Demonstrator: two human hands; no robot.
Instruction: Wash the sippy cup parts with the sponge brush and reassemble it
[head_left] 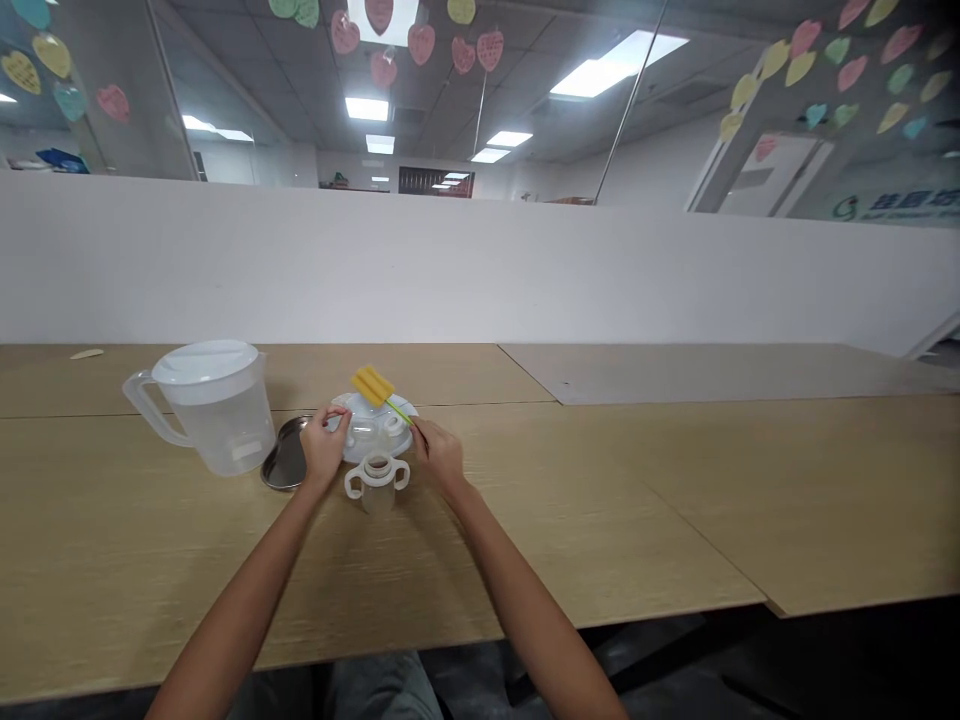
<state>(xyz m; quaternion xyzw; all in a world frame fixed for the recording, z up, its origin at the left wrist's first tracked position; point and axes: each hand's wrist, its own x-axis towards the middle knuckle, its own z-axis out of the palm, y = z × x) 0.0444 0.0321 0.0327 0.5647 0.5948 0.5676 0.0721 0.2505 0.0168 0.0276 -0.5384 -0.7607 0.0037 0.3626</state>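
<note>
In my right hand is a bottle brush, gripped by its thin green handle, its yellow sponge head pointing up and left. The brush head sits over a white plate-like tray that carries clear and white parts, too small to tell apart. My left hand has its fingertips pinched together at the tray's left edge; what they hold, if anything, I cannot make out. Between my wrists a clear baby bottle with a white two-handled collar stands upright, uncapped, touched by neither hand.
Left of my left hand lies a dark metal tray. Beside it stands a large translucent pitcher with a white lid. A thin pale piece lies at the far left. The wooden table meets a white wall behind.
</note>
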